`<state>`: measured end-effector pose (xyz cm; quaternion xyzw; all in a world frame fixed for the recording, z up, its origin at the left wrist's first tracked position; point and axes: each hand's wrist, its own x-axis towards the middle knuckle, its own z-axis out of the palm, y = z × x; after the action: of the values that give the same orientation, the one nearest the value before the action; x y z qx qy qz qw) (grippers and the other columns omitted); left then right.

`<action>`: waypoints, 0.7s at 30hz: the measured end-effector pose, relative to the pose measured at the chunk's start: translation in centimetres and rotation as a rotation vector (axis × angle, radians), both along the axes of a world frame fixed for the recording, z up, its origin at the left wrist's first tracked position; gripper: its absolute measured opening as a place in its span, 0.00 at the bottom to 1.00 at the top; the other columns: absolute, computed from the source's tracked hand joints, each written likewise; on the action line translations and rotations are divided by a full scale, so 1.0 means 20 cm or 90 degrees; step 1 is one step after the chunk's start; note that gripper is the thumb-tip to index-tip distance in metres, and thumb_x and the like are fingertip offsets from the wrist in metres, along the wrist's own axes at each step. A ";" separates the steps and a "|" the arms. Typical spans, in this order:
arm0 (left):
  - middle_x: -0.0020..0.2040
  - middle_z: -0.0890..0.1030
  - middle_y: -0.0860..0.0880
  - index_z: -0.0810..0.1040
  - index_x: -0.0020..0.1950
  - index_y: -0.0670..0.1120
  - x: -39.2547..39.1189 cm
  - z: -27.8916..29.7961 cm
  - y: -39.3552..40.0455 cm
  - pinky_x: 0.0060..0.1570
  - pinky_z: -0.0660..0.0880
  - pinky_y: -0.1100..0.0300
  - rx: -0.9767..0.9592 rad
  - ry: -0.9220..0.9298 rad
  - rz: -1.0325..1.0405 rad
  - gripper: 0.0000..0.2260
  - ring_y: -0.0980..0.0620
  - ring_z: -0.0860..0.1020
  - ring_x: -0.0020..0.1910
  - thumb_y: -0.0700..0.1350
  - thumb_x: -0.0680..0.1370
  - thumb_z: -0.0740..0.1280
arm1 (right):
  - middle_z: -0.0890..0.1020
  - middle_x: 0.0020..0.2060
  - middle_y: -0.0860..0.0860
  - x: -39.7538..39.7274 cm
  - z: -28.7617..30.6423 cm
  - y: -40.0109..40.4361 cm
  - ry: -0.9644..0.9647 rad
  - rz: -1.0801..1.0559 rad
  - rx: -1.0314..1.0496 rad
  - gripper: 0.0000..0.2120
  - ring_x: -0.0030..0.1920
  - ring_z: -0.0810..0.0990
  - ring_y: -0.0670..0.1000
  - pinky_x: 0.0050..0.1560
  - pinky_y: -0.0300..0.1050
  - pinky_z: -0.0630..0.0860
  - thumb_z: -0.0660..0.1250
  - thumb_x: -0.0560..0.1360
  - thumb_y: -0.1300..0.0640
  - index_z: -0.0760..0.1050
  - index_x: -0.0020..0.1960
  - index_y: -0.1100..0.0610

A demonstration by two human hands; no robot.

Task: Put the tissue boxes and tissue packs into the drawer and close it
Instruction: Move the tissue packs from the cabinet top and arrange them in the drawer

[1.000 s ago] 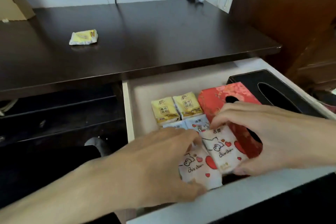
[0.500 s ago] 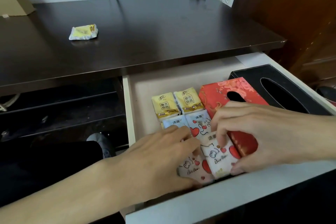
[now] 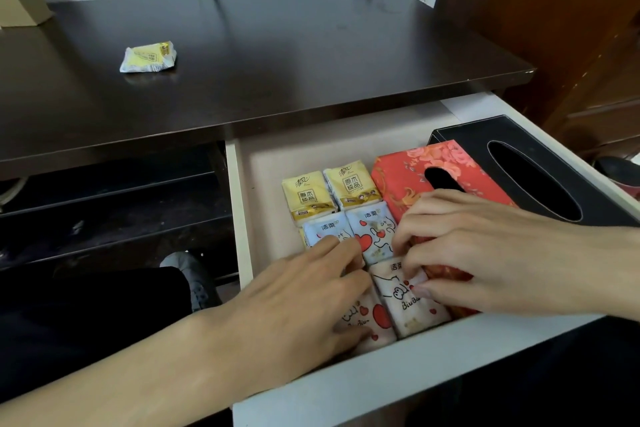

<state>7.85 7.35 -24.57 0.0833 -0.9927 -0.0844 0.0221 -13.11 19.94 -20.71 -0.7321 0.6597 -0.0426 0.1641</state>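
Pressing heart-print tissue packs (image 3: 408,305) flat in drawer (image 3: 346,388), left hand (image 3: 294,308) released, right hand (image 3: 485,250) pinching one.

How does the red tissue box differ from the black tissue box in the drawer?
The red tissue box has a flower pattern; the black tissue box is plain. The right hand covers part of the red one; the black one is untouched. Both lie flat in the open drawer, slots upward.

Drawer (image 3: 239,204) left strip free (packs (image 3: 313,196), boxes (image 3: 408,177) crowd right).
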 end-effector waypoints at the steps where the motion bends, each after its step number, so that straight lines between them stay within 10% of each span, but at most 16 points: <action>1: 0.56 0.67 0.56 0.75 0.59 0.54 0.00 0.01 0.00 0.37 0.65 0.62 0.004 0.002 -0.002 0.19 0.56 0.68 0.55 0.63 0.75 0.59 | 0.84 0.54 0.40 -0.01 0.01 -0.01 0.022 0.013 -0.012 0.10 0.56 0.79 0.41 0.62 0.45 0.74 0.65 0.81 0.48 0.83 0.57 0.45; 8: 0.48 0.74 0.60 0.77 0.55 0.58 0.03 0.20 -0.14 0.41 0.78 0.54 0.030 0.115 0.047 0.13 0.60 0.74 0.46 0.61 0.77 0.60 | 0.80 0.50 0.36 -0.03 0.18 -0.21 0.041 0.020 -0.074 0.17 0.56 0.76 0.40 0.56 0.42 0.74 0.57 0.77 0.37 0.83 0.49 0.41; 16: 0.36 0.81 0.58 0.82 0.42 0.55 0.16 0.48 -0.73 0.44 0.77 0.52 0.013 0.290 0.359 0.08 0.53 0.80 0.39 0.56 0.73 0.65 | 0.87 0.44 0.43 0.02 0.21 -0.81 -0.185 -0.099 -0.291 0.07 0.46 0.84 0.44 0.54 0.51 0.80 0.70 0.78 0.56 0.87 0.49 0.50; 21: 0.53 0.82 0.47 0.83 0.53 0.51 0.21 0.51 -1.26 0.51 0.75 0.50 -0.034 0.275 0.572 0.11 0.42 0.79 0.53 0.52 0.74 0.67 | 0.84 0.57 0.47 0.12 0.20 -1.32 -0.211 -0.139 -0.291 0.12 0.57 0.81 0.49 0.64 0.52 0.77 0.67 0.79 0.59 0.83 0.59 0.52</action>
<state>12.08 -17.93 -14.43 0.4831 -0.8331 -0.0564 0.2634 -10.76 -6.37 -16.61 -0.6581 0.6718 -0.3262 0.0952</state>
